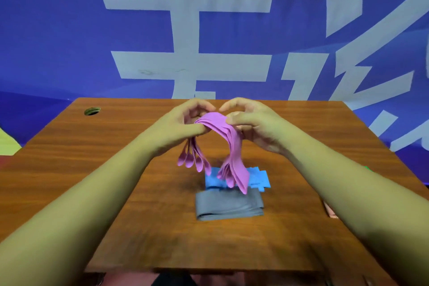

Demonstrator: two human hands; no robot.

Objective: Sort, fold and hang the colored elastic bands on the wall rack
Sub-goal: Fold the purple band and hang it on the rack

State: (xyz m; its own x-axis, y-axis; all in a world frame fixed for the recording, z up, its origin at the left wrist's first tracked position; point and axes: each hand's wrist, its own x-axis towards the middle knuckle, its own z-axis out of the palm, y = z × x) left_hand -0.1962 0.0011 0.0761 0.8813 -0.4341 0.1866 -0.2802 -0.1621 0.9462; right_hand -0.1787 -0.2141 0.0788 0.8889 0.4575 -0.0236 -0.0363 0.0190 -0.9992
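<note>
Blue wall (pixel 58 30) with pale characters behind wooden desk (pixel 92 158), left hand (pixel 185 127) and right hand (pixel 253 127) each in closed grip on pink bands (pixel 220 127) draped between them, ends hanging below, blue bands (pixel 257 179) and grey bands (pixel 229 208) lying on desk beneath the grip

A bunch of pink elastic bands (pixel 217 127) arches over the grip, pinched at its crest between both hands. Flat and layered, the strips fan apart below: looped ends dangle under the left hold, and longer ends droop under the right. Directly beneath the grip, a stack of blue bands (pixel 257 180) lies flat, its edges stepped. Nearer than that, a folded grey band pile (pixel 229 208) rests flat; it seems to touch the blue stack.
</note>
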